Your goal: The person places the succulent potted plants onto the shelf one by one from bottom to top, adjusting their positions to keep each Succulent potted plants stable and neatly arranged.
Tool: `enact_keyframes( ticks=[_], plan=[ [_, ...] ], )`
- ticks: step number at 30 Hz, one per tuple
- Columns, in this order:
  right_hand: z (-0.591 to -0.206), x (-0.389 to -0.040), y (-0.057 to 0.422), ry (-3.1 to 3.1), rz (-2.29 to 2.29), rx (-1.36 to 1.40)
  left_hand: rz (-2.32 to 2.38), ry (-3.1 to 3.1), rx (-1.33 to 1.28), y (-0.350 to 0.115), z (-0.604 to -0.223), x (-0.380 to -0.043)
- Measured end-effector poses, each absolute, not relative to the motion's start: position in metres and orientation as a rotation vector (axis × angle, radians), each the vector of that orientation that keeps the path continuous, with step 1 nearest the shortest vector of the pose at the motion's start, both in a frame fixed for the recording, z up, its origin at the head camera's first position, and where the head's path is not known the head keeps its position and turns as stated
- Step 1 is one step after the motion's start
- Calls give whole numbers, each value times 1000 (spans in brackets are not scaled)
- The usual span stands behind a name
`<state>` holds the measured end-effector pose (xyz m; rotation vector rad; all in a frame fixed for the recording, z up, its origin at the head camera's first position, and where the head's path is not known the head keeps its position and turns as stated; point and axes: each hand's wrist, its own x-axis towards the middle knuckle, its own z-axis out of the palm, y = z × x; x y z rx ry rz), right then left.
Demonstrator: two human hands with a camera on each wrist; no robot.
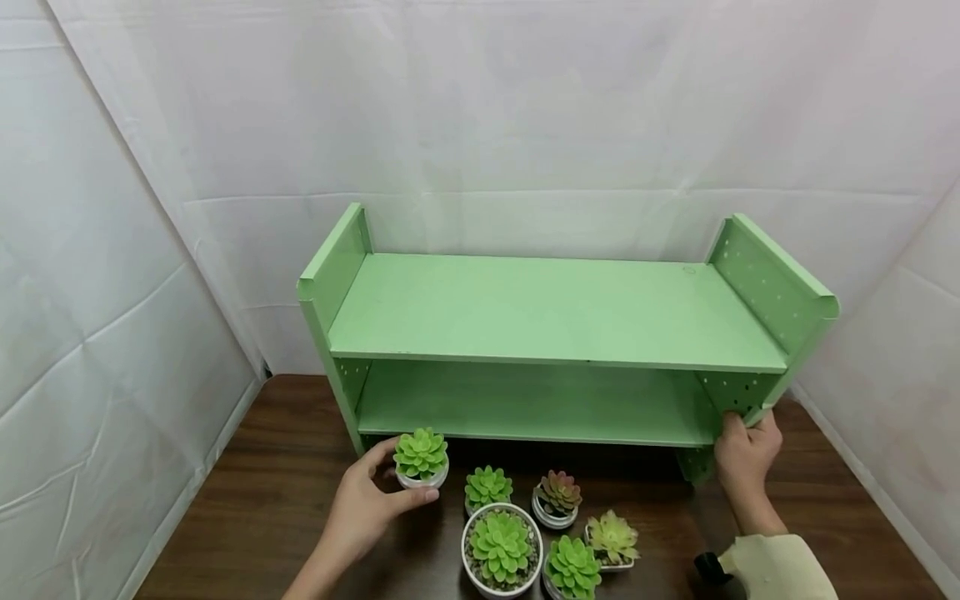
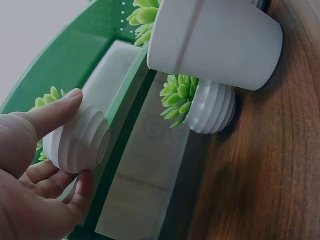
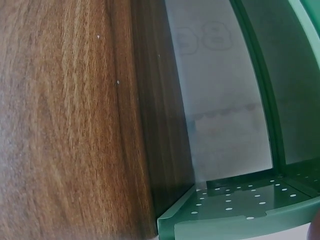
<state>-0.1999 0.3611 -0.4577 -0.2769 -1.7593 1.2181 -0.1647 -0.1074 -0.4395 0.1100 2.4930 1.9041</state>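
Note:
My left hand holds a small green potted succulent between thumb and fingers, just in front of the lower left of the green two-tier shelf. In the left wrist view the ribbed white pot is tilted, with thumb on one side and fingers on the other. At the shelf's right end, my right hand grips the front edge of the side panel. Only a sliver of that hand shows at the right wrist view's edge, beyond the perforated panel.
Several other potted plants stand on the dark wooden table before the shelf: a larger white-potted succulent, a reddish one, a pale yellow-green one and smaller green ones. White cloth hangs behind and at both sides.

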Motion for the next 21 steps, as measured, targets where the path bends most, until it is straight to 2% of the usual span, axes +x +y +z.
enact_keyframes(
  ticks=[21],
  plan=[
    [-460,-201,361,-1756,1234,-266,1837,2581,136,-103,-428,-173]
  ],
)
